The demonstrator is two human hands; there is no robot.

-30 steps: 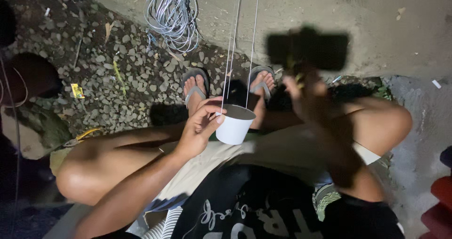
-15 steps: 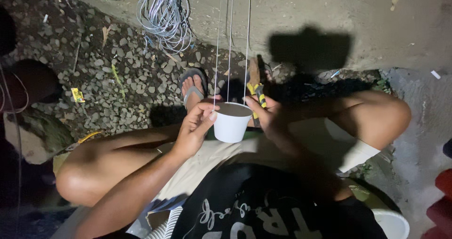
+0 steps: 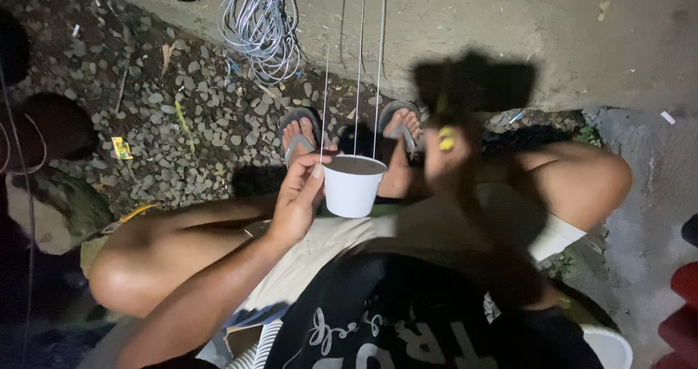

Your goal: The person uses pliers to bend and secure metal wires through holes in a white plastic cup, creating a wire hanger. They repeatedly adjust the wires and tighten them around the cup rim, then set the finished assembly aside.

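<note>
- Far left, a dark, rounded lump (image 3: 43, 125) sits on the gravel (image 3: 182, 129), too dim to identify, with a small yellow scrap (image 3: 121, 149) lying just beside it.
- Up top, a coil of grey wire (image 3: 265, 27) rests where the gravel meets the concrete slab (image 3: 509, 20), well apart from the hands.
- Now the left hand (image 3: 294, 209): the forearm comes up from the lower left over the bent knee, wrist a little cocked, fingers curled round the near side of the white cup (image 3: 352, 191) and the thumb pressed up at its rim. By my reading that grip steadies the cup, keeping it upright and level.
- The cup sits between the knees, above the pale shorts (image 3: 327, 260), its dark filling showing level at the mouth.
- Three thin strings (image 3: 358, 71) run up from the cup's rim and out of the top of the view, taut and nearly parallel. It looks as if they carry the cup, with the hand merely keeping it from swinging.
- Behind the cup, two feet in grey sandals (image 3: 298, 133) are planted on the gravel.
- Over to the right hand (image 3: 447, 158): it is raised beside the cup, apart from it, and heavily blurred. Something yellow (image 3: 446, 138) shows at the fingers, seemingly pinched, but whether they are spread or pressed together I cannot tell.
- Far right, the other knee (image 3: 589, 183) juts out over the concrete.
</note>
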